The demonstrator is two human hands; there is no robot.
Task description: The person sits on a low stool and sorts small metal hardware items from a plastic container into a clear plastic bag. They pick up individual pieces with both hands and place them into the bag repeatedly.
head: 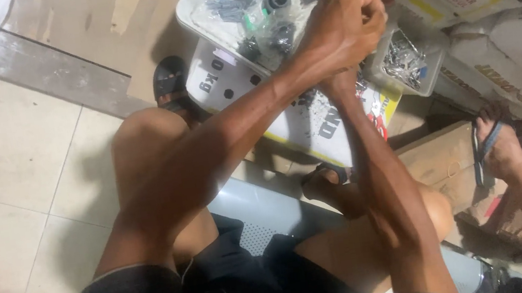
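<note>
My left hand (346,21) is curled into a closed fist above the gap between two clear plastic containers; whatever is inside the fist is hidden. My right forearm rises from the bottom right, and my right hand (341,81) sits tucked under the left wrist, with only its base showing. The nearer clear tray (197,8) holds several small dark and blue parts. A smaller clear tub (433,62) to the right holds shiny metal pieces. Both rest on a white printed sack (225,80).
My knees and sandalled feet (171,83) frame the sack on a tiled floor (2,167). Another person's foot in a blue flip-flop (495,148) rests on a cardboard box (440,156) at the right. Stacked printed sacks (518,59) fill the upper right. A grey metal strip (43,71) crosses the upper left.
</note>
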